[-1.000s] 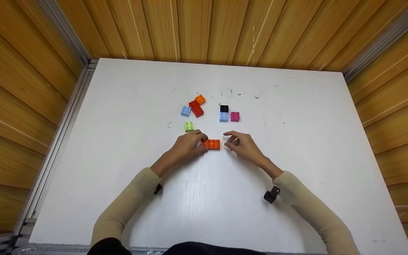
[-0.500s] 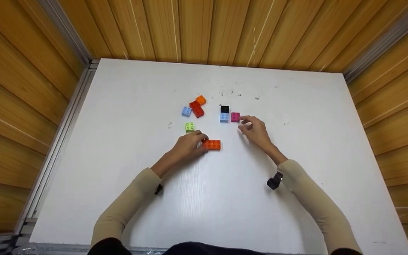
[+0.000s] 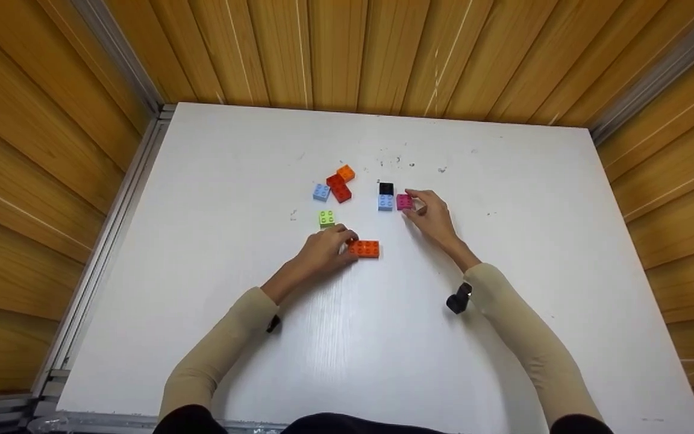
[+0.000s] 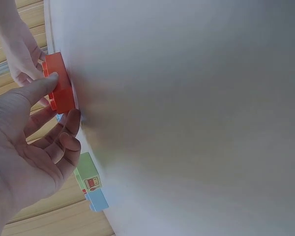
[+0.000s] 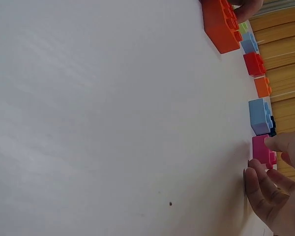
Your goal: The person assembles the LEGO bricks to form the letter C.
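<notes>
Wood-look panels wall in the white tabletop that I watch from my remote seat, with grey metal rails at the corners. Near the middle lies a long orange-red brick, flat on the tabletop, studs up. I see the person's left hand pinching its left end, thumb on the near side; the left wrist view shows me the other fingers loosely bent beside it. Farther out and to the right sits a magenta brick, and the right hand has its grip pinched on it: thumb at the near side, a fingertip at the far side.

Just left of that I make out a light blue brick, with a black brick right behind it; I can't tell whether they are joined. A lime green brick rests just beyond the left hand, a small red picture printed on its side. Past it I find another light blue brick, 2 red bricks set at an angle and a small orange brick beside them. Beige sleeves cover the forearms.
</notes>
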{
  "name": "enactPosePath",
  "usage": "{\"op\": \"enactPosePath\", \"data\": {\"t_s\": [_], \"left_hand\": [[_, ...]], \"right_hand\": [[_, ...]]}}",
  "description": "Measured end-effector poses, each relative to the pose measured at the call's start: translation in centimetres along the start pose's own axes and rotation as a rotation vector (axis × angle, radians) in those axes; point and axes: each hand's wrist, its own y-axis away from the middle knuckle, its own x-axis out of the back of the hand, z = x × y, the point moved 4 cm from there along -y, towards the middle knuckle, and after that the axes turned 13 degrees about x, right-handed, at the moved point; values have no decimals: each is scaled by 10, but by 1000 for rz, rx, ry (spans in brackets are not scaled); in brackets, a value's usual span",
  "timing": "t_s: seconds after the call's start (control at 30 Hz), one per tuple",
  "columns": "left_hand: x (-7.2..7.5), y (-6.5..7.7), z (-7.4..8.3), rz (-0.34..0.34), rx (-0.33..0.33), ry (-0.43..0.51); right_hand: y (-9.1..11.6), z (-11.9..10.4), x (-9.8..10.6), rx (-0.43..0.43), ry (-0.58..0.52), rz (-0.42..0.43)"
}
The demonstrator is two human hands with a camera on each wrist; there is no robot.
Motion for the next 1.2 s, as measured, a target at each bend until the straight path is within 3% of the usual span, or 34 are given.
{"op": "enactPosePath", "data": {"t_s": [0.33, 0.7, 0.93, 1.2], "left_hand": [[-1, -1, 1, -11, -1, 11], [0, 0, 3, 8, -41, -1], [-2, -2, 6, 14, -78, -81], [2, -2, 2, 5, -72, -87]], "right_hand": [[3, 1, 3, -60, 48, -52], [15, 2, 7, -42, 41, -37], [27, 2, 10, -44, 54, -89], [39, -6, 11, -29, 42, -129]]}}
